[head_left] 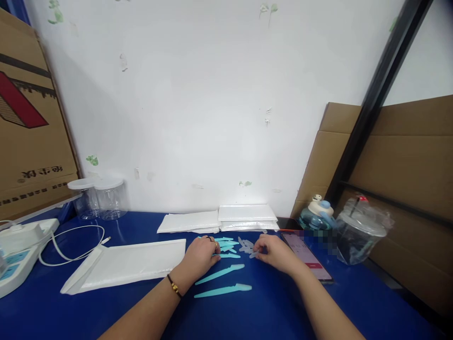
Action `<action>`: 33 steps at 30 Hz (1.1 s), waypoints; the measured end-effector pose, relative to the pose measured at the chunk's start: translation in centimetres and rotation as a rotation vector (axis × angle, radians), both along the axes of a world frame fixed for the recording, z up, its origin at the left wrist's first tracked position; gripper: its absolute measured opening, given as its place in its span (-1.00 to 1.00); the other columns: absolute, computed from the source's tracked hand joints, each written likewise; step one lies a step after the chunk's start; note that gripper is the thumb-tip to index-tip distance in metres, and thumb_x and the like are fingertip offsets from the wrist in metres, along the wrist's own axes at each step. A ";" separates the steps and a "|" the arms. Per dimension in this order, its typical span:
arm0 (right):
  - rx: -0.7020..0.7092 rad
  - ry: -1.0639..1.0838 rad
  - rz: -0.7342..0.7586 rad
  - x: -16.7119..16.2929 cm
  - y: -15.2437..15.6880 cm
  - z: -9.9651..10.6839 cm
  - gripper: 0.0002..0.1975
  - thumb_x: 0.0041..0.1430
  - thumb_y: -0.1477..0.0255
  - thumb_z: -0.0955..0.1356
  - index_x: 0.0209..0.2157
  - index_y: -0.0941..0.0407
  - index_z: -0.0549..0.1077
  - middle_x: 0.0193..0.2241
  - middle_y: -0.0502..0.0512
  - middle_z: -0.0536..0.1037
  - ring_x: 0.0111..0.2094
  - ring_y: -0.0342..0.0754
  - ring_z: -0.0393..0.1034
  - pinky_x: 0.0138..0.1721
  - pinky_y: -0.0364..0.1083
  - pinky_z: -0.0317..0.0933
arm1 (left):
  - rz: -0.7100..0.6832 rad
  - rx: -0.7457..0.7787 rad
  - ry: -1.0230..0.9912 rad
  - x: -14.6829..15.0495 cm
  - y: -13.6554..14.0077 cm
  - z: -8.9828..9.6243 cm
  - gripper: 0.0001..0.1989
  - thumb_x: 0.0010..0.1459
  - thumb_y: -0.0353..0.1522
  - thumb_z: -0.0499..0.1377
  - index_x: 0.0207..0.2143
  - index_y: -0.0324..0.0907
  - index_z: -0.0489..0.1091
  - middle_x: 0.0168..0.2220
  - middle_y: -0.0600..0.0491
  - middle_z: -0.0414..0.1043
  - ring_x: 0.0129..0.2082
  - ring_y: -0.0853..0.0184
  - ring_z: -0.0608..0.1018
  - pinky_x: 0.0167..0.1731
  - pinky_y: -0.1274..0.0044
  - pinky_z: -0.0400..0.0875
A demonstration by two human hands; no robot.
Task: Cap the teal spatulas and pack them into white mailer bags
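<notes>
My left hand [202, 254] is curled over the handle end of a teal eyebrow razor [230, 256], thumb and fingers closed on it. Beyond it lie more teal eyebrow razors [226, 243], partly hidden by the fingers. Two others, a razor [221, 273] and a nearer razor [222, 290], rest side by side on the blue table, blade ends pointing right. At the small pile of translucent blade caps [245, 245], my right hand [274, 252] has its fingertips pinched on a cap [254, 255] at the pile's near right edge.
A white padded mailer [134, 264] lies left on the blue table [283, 311]; stacked white mailers [247, 217] sit by the wall. A phone [307, 257] lies right, near a bagged cup [361, 236] and a teal jar [316, 215]. Left are clear jars [110, 200], a cable and a power strip [21, 264].
</notes>
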State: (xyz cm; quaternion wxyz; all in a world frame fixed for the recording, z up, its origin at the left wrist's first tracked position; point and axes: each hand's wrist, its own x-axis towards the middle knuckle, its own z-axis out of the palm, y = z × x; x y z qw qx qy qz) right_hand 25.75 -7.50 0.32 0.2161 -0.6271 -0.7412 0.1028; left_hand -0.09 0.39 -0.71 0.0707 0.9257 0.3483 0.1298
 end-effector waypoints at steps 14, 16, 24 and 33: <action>-0.049 0.085 0.127 -1.9 0.5 -1.2 -0.87 0.08 0.45 0.32 -0.48 0.13 0.50 -0.44 0.02 0.49 -0.45 -0.14 0.35 -0.44 -0.21 0.16 | 0.071 -0.190 -0.042 0.3 -0.6 -0.1 -0.88 -0.01 -0.29 0.14 -0.50 -0.12 0.42 -0.46 0.12 0.44 -0.45 0.38 0.42 -0.51 0.58 0.12; -0.054 0.100 0.153 -2.3 0.5 -1.3 -0.87 0.07 0.46 0.32 -0.47 0.12 0.51 -0.44 0.02 0.49 -0.45 -0.13 0.35 -0.44 -0.21 0.16 | 0.062 -0.196 -0.052 0.5 -0.8 -0.1 -0.88 -0.02 -0.28 0.15 -0.50 -0.11 0.42 -0.47 0.13 0.44 -0.46 0.39 0.41 -0.52 0.59 0.12; -0.080 0.170 0.189 -2.4 0.4 -1.3 -0.88 0.05 0.49 0.33 -0.48 0.13 0.53 -0.46 0.01 0.50 -0.43 -0.12 0.39 -0.42 -0.21 0.19 | 0.025 -0.177 -0.014 0.7 -1.3 0.1 -0.89 -0.01 -0.29 0.16 -0.52 -0.12 0.42 -0.48 0.13 0.44 -0.46 0.39 0.42 -0.51 0.59 0.11; -0.105 0.181 0.116 -1.6 0.3 -1.3 -0.89 0.02 0.47 0.35 -0.47 0.13 0.54 -0.45 0.02 0.53 -0.44 -0.11 0.40 -0.43 -0.21 0.19 | 0.059 -0.155 -0.034 0.4 -0.7 -0.1 -0.91 -0.03 -0.30 0.18 -0.52 -0.11 0.42 -0.49 0.15 0.45 -0.48 0.40 0.42 -0.53 0.59 0.09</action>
